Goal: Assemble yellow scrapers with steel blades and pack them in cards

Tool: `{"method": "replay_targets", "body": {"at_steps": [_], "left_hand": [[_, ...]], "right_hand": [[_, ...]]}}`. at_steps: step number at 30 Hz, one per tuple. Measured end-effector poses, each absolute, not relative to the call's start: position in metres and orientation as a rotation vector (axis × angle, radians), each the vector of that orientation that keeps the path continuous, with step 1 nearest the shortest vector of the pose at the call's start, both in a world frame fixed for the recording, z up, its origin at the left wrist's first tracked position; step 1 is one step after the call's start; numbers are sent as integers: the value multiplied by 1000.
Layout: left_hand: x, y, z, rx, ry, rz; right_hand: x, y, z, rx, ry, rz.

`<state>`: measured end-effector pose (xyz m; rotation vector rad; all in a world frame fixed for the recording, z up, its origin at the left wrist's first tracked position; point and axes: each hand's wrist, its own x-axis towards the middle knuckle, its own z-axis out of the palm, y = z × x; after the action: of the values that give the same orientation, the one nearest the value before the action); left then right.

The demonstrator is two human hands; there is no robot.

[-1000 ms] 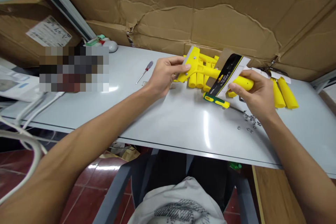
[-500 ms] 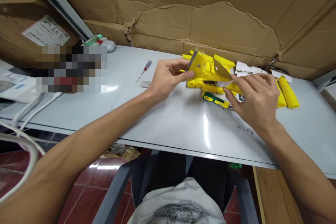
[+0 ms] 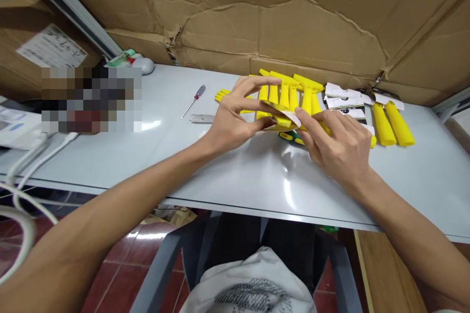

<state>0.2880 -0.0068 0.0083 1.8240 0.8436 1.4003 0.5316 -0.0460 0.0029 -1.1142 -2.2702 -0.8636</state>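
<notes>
Between my hands, just above the table, is a yellow scraper [image 3: 282, 121] with a thin metal blade, seen nearly edge-on. My left hand [image 3: 235, 120] pinches its wide end between thumb and fingers. My right hand [image 3: 340, 142] is wrapped round its handle, whose yellow end pokes out past the fingers. A green-and-yellow screwdriver [image 3: 288, 136] lies under the scraper, partly covered by my right hand. Several yellow T-shaped scraper parts [image 3: 308, 83] lie behind my hands. Left of my left hand is a flat metal strip [image 3: 203, 119].
A small screwdriver [image 3: 193, 101] lies to the left on the white table [image 3: 227, 181]. Printed cards [image 3: 343, 102] and yellow tube handles [image 3: 400, 124] are at the right. Cardboard [image 3: 316, 34] stands along the back edge. White cables [image 3: 27, 168] hang at the left.
The scraper has been tilted from showing its broad yellow face to nearly edge-on. My right hand has shifted slightly left and grips closer to my left hand. The view has shifted a little.
</notes>
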Motion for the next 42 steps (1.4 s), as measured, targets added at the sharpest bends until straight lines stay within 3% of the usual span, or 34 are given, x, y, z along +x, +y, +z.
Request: {"method": "replay_targets", "body": {"at_steps": [20, 26, 34, 42], "left_hand": [[280, 4, 1, 1872, 720, 1263], [284, 5, -7, 1952, 807, 1306], [282, 12, -6, 1631, 910, 1430], [283, 11, -2, 1459, 838, 1402]], "right_hand": [[529, -43, -2, -1498, -2044, -607], [530, -40, -5, -1470, -2101, -609], [532, -36, -6, -1227, -2191, -444], [540, -36, -1, -1093, -2513, -945]]}}
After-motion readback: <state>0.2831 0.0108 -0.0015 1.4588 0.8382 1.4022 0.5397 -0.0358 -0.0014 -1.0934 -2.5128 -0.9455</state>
